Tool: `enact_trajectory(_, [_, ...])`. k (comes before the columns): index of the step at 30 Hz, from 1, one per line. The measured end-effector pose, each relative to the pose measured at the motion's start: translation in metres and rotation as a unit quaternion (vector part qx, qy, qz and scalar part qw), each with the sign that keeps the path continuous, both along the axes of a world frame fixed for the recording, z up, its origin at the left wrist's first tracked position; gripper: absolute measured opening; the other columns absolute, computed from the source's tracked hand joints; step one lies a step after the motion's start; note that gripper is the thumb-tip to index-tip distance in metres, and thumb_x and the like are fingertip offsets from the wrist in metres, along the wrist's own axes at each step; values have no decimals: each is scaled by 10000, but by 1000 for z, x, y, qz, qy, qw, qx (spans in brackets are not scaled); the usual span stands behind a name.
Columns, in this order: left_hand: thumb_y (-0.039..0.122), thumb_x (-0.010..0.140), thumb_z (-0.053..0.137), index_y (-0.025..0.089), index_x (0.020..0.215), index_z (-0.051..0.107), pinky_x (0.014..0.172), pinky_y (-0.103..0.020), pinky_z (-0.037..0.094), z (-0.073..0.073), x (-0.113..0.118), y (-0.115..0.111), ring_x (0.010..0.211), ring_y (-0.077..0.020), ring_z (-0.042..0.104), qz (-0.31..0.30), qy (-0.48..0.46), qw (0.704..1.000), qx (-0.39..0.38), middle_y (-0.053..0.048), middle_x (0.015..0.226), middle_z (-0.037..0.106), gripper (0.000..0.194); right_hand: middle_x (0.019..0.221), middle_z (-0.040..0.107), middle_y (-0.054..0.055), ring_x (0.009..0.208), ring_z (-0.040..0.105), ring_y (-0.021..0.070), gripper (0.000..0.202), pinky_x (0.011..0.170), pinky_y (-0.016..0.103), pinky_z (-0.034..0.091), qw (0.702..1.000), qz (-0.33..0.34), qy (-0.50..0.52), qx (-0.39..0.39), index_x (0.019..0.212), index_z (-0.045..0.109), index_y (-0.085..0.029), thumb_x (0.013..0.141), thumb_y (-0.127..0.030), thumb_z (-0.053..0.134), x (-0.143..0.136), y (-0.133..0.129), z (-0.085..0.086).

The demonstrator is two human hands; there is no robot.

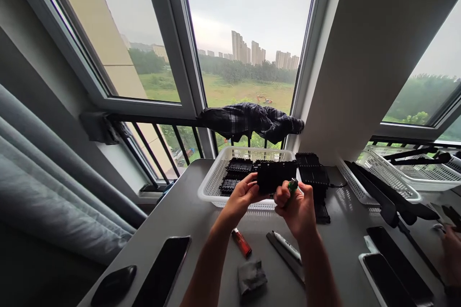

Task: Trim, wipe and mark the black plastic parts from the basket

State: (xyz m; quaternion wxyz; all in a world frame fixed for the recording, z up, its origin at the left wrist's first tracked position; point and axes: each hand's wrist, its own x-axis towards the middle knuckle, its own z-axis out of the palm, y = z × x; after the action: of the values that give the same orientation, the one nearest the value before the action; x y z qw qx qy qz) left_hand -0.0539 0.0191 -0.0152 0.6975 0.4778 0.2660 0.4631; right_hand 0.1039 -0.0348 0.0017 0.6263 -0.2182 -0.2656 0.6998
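My left hand (pixel 242 195) grips the left end of a black ribbed plastic part (pixel 275 175), held up above the table in front of a white basket (pixel 211 185). My right hand (pixel 296 207) is closed around a small green lighter (pixel 293 185), whose top sits against the part's lower right corner. More black parts of the same kind lie inside the basket (pixel 236 171). A stack of them (pixel 312 174) stands on the table just right of it.
On the grey table (pixel 187 211) lie a red lighter (pixel 241 242), a white marker (pixel 287 245), a grey rag (pixel 251 277), a phone (pixel 163 271), a black mouse (pixel 114 284) and two phones (pixel 392 268). A second white basket (pixel 382 172) stands right. Another person's hand (pixel 452 254) shows at the right edge.
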Motion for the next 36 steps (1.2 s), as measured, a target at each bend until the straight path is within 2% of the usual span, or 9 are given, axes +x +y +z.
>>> enact_trajectory(2, [340, 750, 748, 171, 1128, 582, 910, -431, 538, 2, 0, -1, 914, -234, 691, 4, 1, 1000, 0, -73, 989, 708, 446, 584, 262, -47, 542, 201, 108, 372, 431, 201, 155, 1000, 2, -16, -4, 572, 394, -201, 741, -515, 500, 8, -2, 1])
enact_trajectory(4, [336, 752, 748, 172, 1145, 583, 914, -433, 541, 5, -1, -3, 935, -240, 688, 8, 1, 1000, 0, -75, 997, 706, 457, 571, 240, -53, 526, 177, 105, 386, 424, 204, 153, 999, -23, -25, 2, 561, 373, -206, 733, -531, 491, 17, -4, 2])
enact_trajectory(10, [360, 741, 760, 171, 1187, 576, 911, -441, 550, 10, 0, -8, 978, -260, 679, 10, -2, 1000, -3, -87, 1032, 703, 518, 556, 256, -58, 491, 175, 95, 396, 410, 211, 182, 980, -187, -46, 40, 558, 380, -210, 731, -542, 509, 30, -6, 1])
enact_trajectory(16, [358, 737, 761, 176, 1140, 586, 900, -421, 553, 11, 1, -7, 950, -245, 686, 25, -5, 1000, 1, -73, 1013, 709, 475, 584, 303, -52, 496, 227, 89, 402, 412, 210, 202, 969, -230, -90, 19, 605, 391, -209, 773, -560, 492, 28, -3, -1])
enact_trajectory(21, [357, 734, 762, 181, 1157, 580, 848, -408, 568, 10, -4, -6, 847, -221, 699, 48, -13, 999, 2, -55, 933, 712, 493, 648, 375, -57, 535, 318, 77, 340, 434, 191, 254, 934, -314, -169, -23, 699, 444, -211, 719, -472, 661, 31, 4, -9])
enact_trajectory(23, [371, 736, 758, 177, 1174, 578, 788, -388, 581, 10, -6, -7, 771, -202, 694, 40, -5, 999, 6, -48, 873, 707, 513, 652, 395, -69, 523, 326, 67, 342, 438, 189, 270, 920, -329, -212, -37, 784, 507, -215, 670, -443, 736, 32, 6, -12])
enact_trajectory(27, [387, 731, 751, 158, 1221, 574, 675, -349, 583, 12, -5, -9, 642, -157, 641, 40, 22, 999, 22, -13, 736, 660, 570, 643, 440, -67, 495, 341, 57, 434, 432, 194, 290, 911, -324, -249, -48, 909, 596, -204, 650, -517, 748, 32, 6, -14])
enact_trajectory(32, [384, 731, 733, 150, 1204, 592, 645, -321, 569, 15, -2, -9, 537, -102, 531, 56, 83, 994, 50, 71, 566, 511, 546, 591, 428, -70, 492, 379, 64, 450, 437, 190, 312, 902, -343, -253, -59, 825, 602, -199, 649, -594, 725, 32, 4, -14])
enact_trajectory(36, [379, 746, 709, 151, 1178, 606, 626, -279, 537, 15, 0, -9, 567, -122, 590, 69, 136, 985, 81, 71, 567, 515, 499, 567, 401, -76, 487, 362, 65, 480, 445, 192, 324, 895, -358, -258, -68, 770, 591, -197, 632, -637, 727, 34, 5, -15])
